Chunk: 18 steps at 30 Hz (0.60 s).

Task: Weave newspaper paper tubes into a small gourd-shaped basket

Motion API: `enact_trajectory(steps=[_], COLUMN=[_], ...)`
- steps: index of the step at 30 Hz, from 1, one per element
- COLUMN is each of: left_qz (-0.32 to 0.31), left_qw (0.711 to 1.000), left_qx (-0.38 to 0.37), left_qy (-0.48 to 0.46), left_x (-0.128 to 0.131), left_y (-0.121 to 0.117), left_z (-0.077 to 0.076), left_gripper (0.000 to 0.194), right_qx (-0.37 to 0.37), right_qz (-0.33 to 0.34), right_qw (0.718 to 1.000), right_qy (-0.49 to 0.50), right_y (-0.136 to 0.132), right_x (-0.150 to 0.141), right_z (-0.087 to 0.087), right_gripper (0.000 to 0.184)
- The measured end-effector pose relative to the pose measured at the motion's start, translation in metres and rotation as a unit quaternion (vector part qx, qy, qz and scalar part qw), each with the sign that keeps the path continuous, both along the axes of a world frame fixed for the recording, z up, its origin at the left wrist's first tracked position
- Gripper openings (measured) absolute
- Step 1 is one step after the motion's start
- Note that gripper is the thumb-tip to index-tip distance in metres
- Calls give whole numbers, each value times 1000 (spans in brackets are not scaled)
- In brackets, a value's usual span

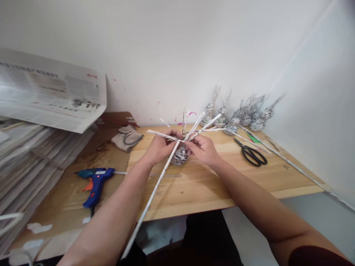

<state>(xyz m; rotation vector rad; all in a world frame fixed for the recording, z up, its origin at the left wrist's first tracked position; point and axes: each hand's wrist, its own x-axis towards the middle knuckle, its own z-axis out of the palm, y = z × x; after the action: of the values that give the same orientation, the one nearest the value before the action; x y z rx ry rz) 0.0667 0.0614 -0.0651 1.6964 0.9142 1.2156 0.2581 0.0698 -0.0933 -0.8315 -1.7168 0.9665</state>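
Observation:
Between my two hands, over the middle of the wooden board, is a small round woven ball of rolled newspaper. Several rolled paper tubes stick out of its top in different directions. One long paper tube runs from the ball down towards me, past my left forearm. My left hand is closed on the weave and tubes from the left side. From the right, my right hand pinches the tubes near the ball's top. The fingertips are partly hidden behind the tubes.
A blue glue gun lies at left, near a grey cloth and stacked newspapers. Black scissors rest at right. Several woven paper figures stand along the wall. A long paper tube crosses the board's right side.

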Motion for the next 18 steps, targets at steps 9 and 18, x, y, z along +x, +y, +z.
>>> enact_trajectory(steps=[9,18], left_qz=[60,23], left_qw=[989,997], left_qx=[-56,61], left_qy=[-123,-31], left_x=[9,15], left_y=[7,3], left_z=[-14,-17], left_gripper=[45,17], right_qx=[-9,7], right_qz=[30,-22], right_qw=[999,1000], right_qy=[14,17], right_y=[3,3], right_x=[3,7], right_z=[-3,1], right_gripper=[30,32])
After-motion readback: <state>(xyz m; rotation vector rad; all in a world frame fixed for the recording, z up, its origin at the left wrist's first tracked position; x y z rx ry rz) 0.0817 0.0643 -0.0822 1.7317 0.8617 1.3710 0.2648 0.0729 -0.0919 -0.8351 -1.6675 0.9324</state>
